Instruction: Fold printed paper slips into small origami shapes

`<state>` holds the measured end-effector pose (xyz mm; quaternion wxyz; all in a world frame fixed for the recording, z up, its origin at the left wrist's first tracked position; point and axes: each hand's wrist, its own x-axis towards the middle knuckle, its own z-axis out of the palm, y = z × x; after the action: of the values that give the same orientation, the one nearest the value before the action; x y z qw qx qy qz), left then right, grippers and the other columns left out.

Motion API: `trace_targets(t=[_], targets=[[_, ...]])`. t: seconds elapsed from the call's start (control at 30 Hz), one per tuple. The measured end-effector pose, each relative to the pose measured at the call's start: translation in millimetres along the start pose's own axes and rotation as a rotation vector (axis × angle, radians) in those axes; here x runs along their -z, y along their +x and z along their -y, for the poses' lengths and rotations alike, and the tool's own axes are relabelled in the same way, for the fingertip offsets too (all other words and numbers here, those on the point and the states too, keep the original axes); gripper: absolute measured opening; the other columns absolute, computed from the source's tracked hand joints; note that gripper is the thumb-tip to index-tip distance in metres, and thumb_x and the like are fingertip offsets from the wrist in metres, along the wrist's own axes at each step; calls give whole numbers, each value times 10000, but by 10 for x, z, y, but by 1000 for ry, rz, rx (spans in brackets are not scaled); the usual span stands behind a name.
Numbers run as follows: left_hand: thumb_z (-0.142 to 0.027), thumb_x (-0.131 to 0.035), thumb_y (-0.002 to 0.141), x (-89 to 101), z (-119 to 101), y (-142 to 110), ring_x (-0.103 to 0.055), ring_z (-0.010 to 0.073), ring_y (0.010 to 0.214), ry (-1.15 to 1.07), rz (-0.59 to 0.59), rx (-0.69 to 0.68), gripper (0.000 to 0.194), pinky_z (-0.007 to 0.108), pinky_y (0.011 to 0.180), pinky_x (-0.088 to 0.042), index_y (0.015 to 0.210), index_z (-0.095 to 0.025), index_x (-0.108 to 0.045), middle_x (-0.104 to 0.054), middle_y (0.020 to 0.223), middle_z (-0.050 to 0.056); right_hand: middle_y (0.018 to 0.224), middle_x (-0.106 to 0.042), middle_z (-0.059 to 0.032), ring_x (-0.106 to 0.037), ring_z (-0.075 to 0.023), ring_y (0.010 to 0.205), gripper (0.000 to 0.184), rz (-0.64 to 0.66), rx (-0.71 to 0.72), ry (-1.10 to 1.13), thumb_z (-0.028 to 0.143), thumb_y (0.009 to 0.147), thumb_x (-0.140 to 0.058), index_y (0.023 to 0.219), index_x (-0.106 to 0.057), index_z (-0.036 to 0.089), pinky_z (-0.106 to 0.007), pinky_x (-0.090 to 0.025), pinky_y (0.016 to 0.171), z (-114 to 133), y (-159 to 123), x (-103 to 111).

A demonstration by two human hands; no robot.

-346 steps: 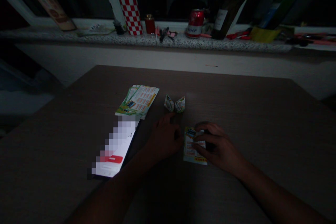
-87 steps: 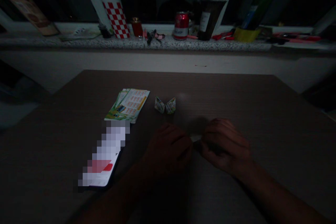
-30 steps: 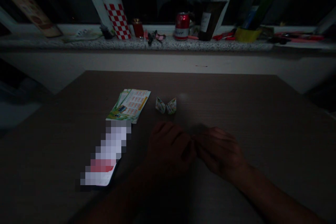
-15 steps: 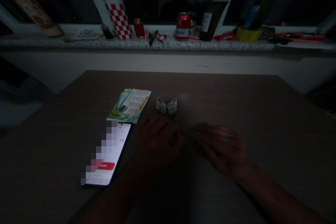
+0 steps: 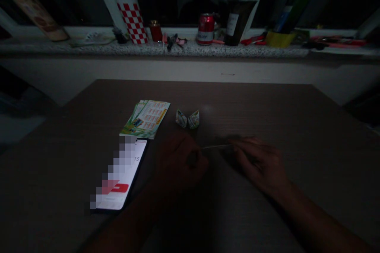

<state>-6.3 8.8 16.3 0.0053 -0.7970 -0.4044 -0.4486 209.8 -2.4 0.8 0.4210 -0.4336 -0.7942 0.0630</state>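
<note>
Between my hands a thin paper card (image 5: 217, 146) shows edge-on as a pale, narrow line. My left hand (image 5: 181, 161) pinches its left end, fingers curled. The card's right end is pinched by my right hand (image 5: 258, 162), thumb against fingers. Most of the card's face is hidden from me. Just beyond my left hand stands a small folded paper piece (image 5: 194, 119) with two pointed halves. To its left lies a stack of printed calendar cards (image 5: 148, 118), slightly fanned.
A lit phone (image 5: 130, 178) lies on the dark wooden table (image 5: 252, 106), left of my left forearm. Behind the table, a stone windowsill (image 5: 184, 50) carries a checkered bottle (image 5: 133, 23), a red can (image 5: 206, 29), a dark bottle (image 5: 233, 25) and small clutter. The room is dim.
Earlier the printed card lay flat under my right hand; now both hands hold it edge-on. Since a second ago my hands have moved apart, uncovering its edge.
</note>
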Motion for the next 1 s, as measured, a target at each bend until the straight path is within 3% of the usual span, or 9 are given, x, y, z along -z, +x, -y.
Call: trace_targets(t=[0.1, 0.17, 0.3, 0.4, 0.5, 0.63, 0.83, 1.0], targets=[[-141, -568, 775, -3, 4, -18, -595, 173, 752, -143, 48, 134, 32, 297, 668, -468, 761, -169, -574, -612, 778, 36, 786, -750, -61, -696, -184, 664, 227, 60, -70, 115, 156, 888, -533, 1013, -722, 164, -303, -556, 622, 15, -4, 7], [-182, -551, 829, -28, 9, -35, -610, 173, 786, -239, 87, 297, 40, 300, 702, -477, 831, -172, -590, -634, 820, 32, 805, -755, -42, -705, -172, 685, 225, 120, -145, 221, 172, 896, -540, 1022, -726, 192, -270, -561, 624, 30, -10, 16], [-296, -506, 908, -124, 45, -80, -596, 147, 689, -445, 128, 640, 139, 256, 605, -470, 887, -193, -598, -634, 772, 0, 842, -766, -21, -716, -156, 705, 241, 261, -261, 436, 202, 921, -528, 1072, -715, 216, -235, -569, 632, 54, -33, 29], [-342, -524, 899, -179, 90, -98, -580, 135, 642, -588, 126, 779, 161, 228, 547, -457, 882, -200, -598, -615, 738, -12, 916, -765, -39, -724, -176, 787, 285, 308, -275, 539, 214, 945, -481, 1153, -676, 217, -260, -583, 680, 31, -71, 24], [-352, -560, 872, -187, 123, -82, -578, 132, 614, -683, 107, 870, 165, 219, 523, -456, 874, -192, -603, -611, 705, -15, 980, -755, -56, -717, -202, 889, 320, 266, -284, 561, 215, 950, -451, 1215, -631, 222, -284, -590, 723, -19, -114, 14], [-347, -616, 818, -168, 113, -43, -545, 109, 557, -839, 169, 953, 171, 206, 503, -434, 818, -176, -606, -590, 661, -25, 930, -759, -30, -724, -166, 825, 377, 233, -221, 554, 165, 922, -502, 1284, -564, 251, -256, -588, 719, -31, -120, 13], [-354, -652, 782, -210, 25, -67, -503, 90, 529, -1044, 461, 948, 198, 198, 493, -388, 752, -161, -617, -572, 631, -28, 955, -744, -80, -714, -186, 851, 246, 325, -10, 694, 282, 875, -627, 1105, -679, 211, -301, -582, 744, 55, -56, -6], [-321, -665, 767, -208, -20, -78, -523, 111, 587, -987, 472, 852, 168, 219, 542, -410, 723, -161, -641, -589, 643, -15, 830, -726, -67, -694, -168, 773, 165, 351, -55, 790, 336, 844, -672, 884, -705, 179, -291, -570, 691, 64, -53, -72]])
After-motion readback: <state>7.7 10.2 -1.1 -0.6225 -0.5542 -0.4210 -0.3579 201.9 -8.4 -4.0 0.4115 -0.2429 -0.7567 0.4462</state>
